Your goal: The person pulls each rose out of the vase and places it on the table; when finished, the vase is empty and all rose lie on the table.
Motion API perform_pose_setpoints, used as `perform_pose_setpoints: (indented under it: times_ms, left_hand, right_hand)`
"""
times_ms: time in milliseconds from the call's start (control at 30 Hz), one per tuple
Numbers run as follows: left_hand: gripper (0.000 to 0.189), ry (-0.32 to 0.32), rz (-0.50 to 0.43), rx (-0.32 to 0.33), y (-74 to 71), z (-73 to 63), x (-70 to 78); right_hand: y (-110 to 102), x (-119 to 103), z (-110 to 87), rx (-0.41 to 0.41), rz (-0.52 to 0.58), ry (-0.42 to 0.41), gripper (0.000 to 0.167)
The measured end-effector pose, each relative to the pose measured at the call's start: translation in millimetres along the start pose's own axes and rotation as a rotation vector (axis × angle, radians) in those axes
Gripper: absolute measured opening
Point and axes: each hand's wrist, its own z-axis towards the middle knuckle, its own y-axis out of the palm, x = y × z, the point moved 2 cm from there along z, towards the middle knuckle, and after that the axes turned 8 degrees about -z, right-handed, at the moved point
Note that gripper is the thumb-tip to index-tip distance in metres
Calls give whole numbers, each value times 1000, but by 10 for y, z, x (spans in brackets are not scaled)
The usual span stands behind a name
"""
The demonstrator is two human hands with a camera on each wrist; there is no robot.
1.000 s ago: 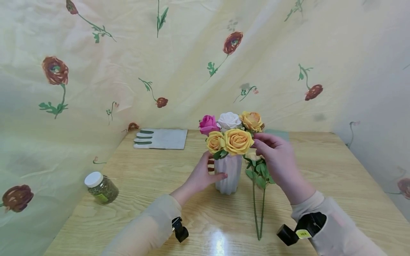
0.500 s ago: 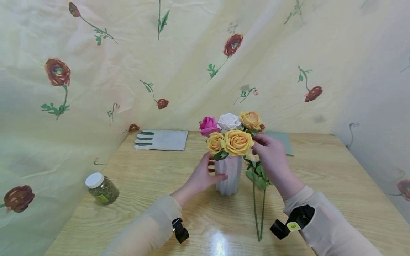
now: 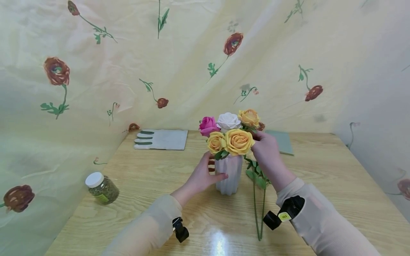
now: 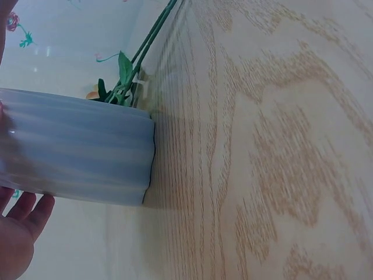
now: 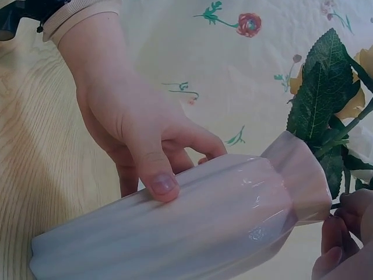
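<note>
A tall white ribbed vase [image 3: 229, 177] stands upright, holding a magenta rose [image 3: 209, 126], a white rose [image 3: 229, 121], two yellow roses [image 3: 238, 142] in front and an orange-yellow rose [image 3: 249, 117] at the back right. My left hand [image 3: 202, 174] grips the vase from the left, thumb across its front, as the right wrist view also shows. At the vase's mouth my right hand [image 5: 349, 236] pinches a green rose stem with curled fingers. Which bloom that stem carries is partly hidden. Green leaves [image 5: 325, 87] hang over the rim.
Two long-stemmed flowers [image 3: 263, 209] lie on the wooden table [image 3: 153, 181] right of the vase, blooms hidden behind my right hand. A white-lidded jar [image 3: 102, 188] is at left, a grey-white glove [image 3: 161, 139] at the back left, and a pale green sheet [image 3: 283, 142] at the back right.
My right hand has moved left, closer to the vase mouth. The orange-yellow rose at the back has shifted slightly left and up. My left hand and the vase have stayed put.
</note>
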Motion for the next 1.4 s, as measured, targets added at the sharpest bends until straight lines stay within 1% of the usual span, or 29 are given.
perform_pose_setpoints:
  times_ms: [67, 167, 300, 400, 500, 567, 700, 833, 900, 1100, 1233, 1400]
  left_hand:
    - [82, 4, 3, 0, -2, 8, -2]
    - [82, 3, -1, -3, -2, 15, -4]
    - [82, -7, -11, -2, -3, 7, -4]
    - [82, -10, -15, 1, -4, -3, -5]
    - [83, -6, -18, 2, 4, -12, 3]
    - [83, -3, -19, 2, 9, -14, 9]
    - [82, -3, -21, 2, 12, -16, 6]
    - [81, 8, -16, 5, 8, -14, 4]
    - [81, 12, -11, 6, 6, -15, 4]
    - [79, 6, -21, 0, 9, -26, 21]
    - [77, 0, -33, 2, 8, -28, 32]
    - [76, -8, -26, 5, 12, -32, 36]
  right_hand:
    - [4, -4, 17, 7, 15, 3, 31]
    - [-3, -17, 32, 13, 97, 1, 32]
    - [-48, -51, 35, 34, 170, -50, 31]
    - [-101, -77, 32, 43, 180, -88, 30]
    - [-160, -94, 20, 47, 208, -85, 27]
    - [-193, -110, 15, 62, 235, -84, 22]
    - [-240, -160, 9, 102, 345, -87, 6]
    - [-285, -217, -1, 137, 440, -92, 14]
    - [-312, -245, -7, 144, 509, -101, 15]
    - [-443, -301, -30, 167, 702, -149, 9]
    - [-547, -318, -37, 162, 819, -180, 7]
    - [-699, -305, -48, 167, 945, -182, 4]
